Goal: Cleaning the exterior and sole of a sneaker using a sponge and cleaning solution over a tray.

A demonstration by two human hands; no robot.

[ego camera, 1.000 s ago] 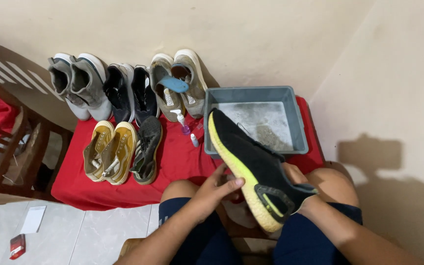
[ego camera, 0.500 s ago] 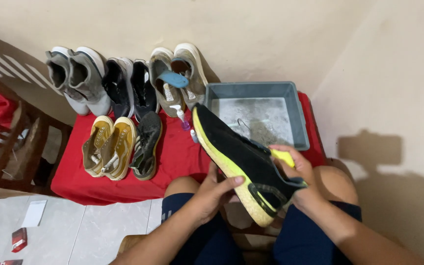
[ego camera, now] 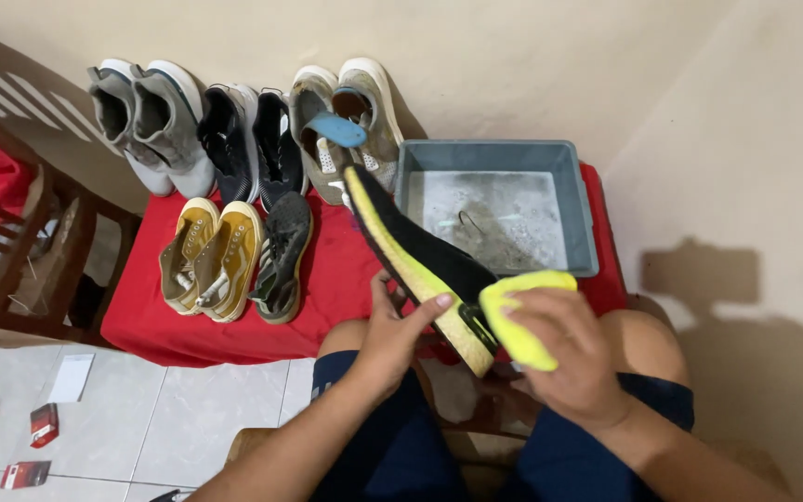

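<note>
My left hand (ego camera: 390,330) grips a black sneaker with a yellow-green sole (ego camera: 411,256) from below, near its heel, with the toe pointing away from me. My right hand (ego camera: 564,358) holds a yellow insole (ego camera: 518,311) partly drawn out of the heel opening. Both hands are above my knees, just in front of a red cloth (ego camera: 332,279).
A grey plastic tray (ego camera: 494,153) with dirty water stands on the red cloth at right. Several pairs of shoes line the wall: grey (ego camera: 141,121), black (ego camera: 253,149), beige (ego camera: 346,125), mustard (ego camera: 206,256), plus one dark shoe (ego camera: 281,256). A wooden chair (ego camera: 20,251) is at left.
My right hand pulled the yellow insole out of the sneaker's heel. The sneaker turned more onto its edge and its toe swung left and away.
</note>
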